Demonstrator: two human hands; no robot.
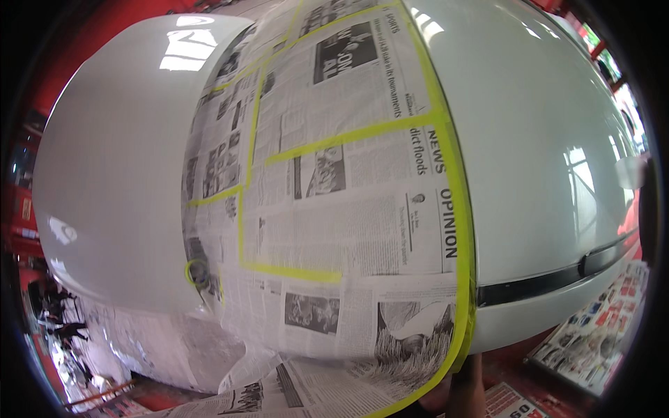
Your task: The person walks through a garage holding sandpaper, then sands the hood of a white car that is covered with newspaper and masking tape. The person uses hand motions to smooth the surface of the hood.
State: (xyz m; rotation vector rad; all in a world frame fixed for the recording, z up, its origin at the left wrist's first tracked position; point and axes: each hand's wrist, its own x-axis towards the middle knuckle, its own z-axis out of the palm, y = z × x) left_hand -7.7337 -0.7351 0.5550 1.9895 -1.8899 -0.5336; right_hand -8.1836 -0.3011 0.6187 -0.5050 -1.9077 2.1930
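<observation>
Newspaper sheets point(362, 230) cover the middle of a white car, joined and edged with yellow-green masking tape point(453, 181). At the lower right, my right hand point(468, 390) is partly in view by the curved, taped corner of the paper. The paper's edge and shadow hide its fingers, so its grip does not show. My left hand is out of sight. A yellow-green roll of tape point(196, 272) rests at the left border of the paper, beside the hood.
The smooth white hood point(118, 174) spreads to the left and the white roof panel point(550, 139) to the right. A black trim strip point(529, 284) runs along the roof's lower side. More printed sheets point(592, 334) lie on the red floor at right.
</observation>
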